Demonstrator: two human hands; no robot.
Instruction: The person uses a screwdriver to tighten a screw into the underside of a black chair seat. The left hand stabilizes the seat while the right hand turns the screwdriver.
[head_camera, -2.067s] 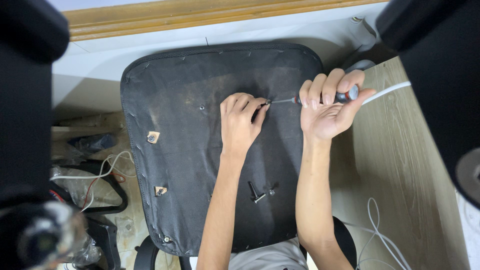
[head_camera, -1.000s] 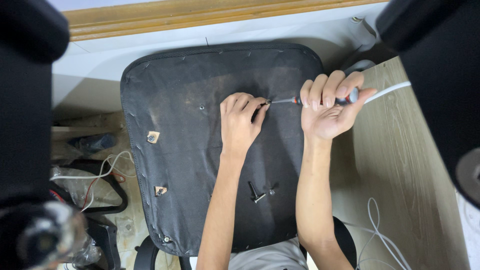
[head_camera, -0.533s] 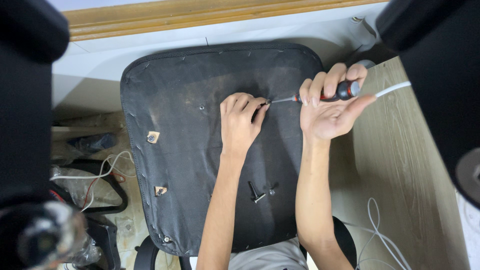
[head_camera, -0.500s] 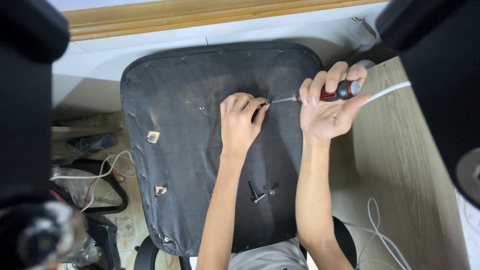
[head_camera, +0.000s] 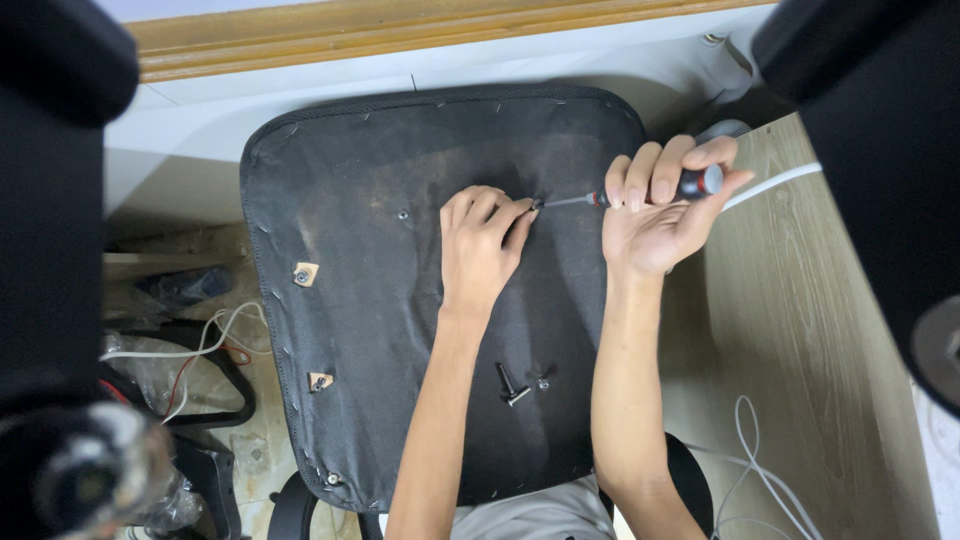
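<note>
The right hand (head_camera: 660, 215) is clamped on a red-and-black screwdriver (head_camera: 640, 192), whose tip meets a screw (head_camera: 537, 203) near the middle of the seat pad's (head_camera: 350, 240) black underside. The left hand (head_camera: 482, 245) rests there, fingertips pinched around the screw. Keeping the shaft in line with the screw and pressing firmly should prevent slipping. A loose bolt (head_camera: 511, 385) lies near the front edge.

Large dark blurs (head_camera: 50, 250) fill the left and upper right corners, too close to make out. The screwdriver (head_camera: 640, 192) handle sits mostly buried under the right hand (head_camera: 655, 215) fingers; its tip vanishes behind the left hand (head_camera: 480, 245). Both forearms run off the bottom edge.
</note>
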